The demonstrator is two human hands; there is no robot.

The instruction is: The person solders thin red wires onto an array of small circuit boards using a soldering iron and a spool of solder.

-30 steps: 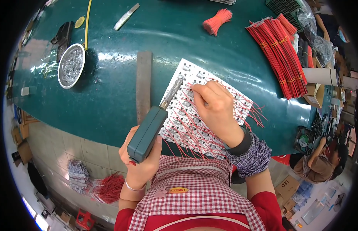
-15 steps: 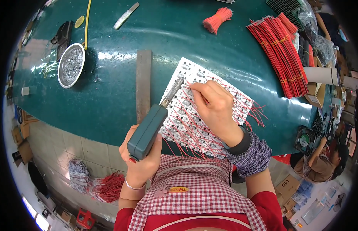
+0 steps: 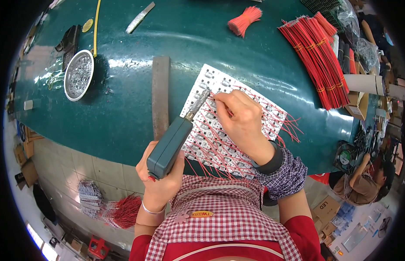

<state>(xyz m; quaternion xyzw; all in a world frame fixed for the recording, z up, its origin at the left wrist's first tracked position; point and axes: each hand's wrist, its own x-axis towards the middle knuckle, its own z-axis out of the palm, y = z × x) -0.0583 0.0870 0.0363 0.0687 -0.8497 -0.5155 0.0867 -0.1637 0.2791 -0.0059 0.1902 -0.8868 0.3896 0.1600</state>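
The left hand [image 3: 163,188] is wrapped around the dark green, box-shaped handle of a soldering tool [image 3: 170,145]. The tool's metal tip lies over the white rectangular circuit-board panel [image 3: 197,89], just beside the right fingertips; contact is not discernible. The right hand [image 3: 242,118], above the panel, pinches a thin red insulated wire [image 3: 212,95] between thumb and forefinger. The panel lies on the glossy dark green table [image 3: 120,104], right of a flat grey bar [image 3: 160,95]. A white-rimmed round bowl [image 3: 76,99] stands farther left. A seated co-worker [image 3: 361,187] occupies the room's right side.
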